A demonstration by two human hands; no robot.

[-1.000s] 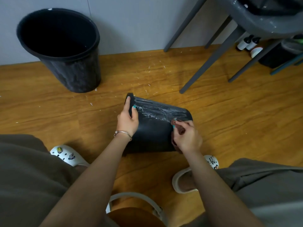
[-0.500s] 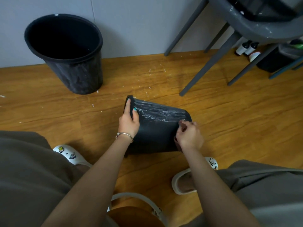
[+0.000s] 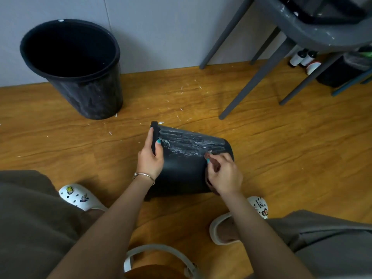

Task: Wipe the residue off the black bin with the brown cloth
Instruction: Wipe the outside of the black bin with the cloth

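Cloth [image 3: 213, 162] is sitting bunched inside the right hand [image 3: 223, 175], whose curled fingers are pressing it onto the side of the black bin [image 3: 185, 174] lying on its side on the floor [image 3: 302, 150] at the centre of the view; over the last second that hand is working back and forth near the bin's base, at 3 o'clock on its wall, where half a second ago it was a touch higher. White residue [image 3: 187, 143] is still streaking the upper wall toward 12 o'clock, so the wiping is probably only partly done. The left hand [image 3: 151, 158] is keeping its grip on the rim at 9 o'clock, thumb over the edge. Counting: two black bins, the second bin [image 3: 80, 77] standing upright at 10 o'clock; one cloth, mostly hidden; two white clogs, one at 8 o'clock [image 3: 80, 197] and one at 4 o'clock [image 3: 259, 206].
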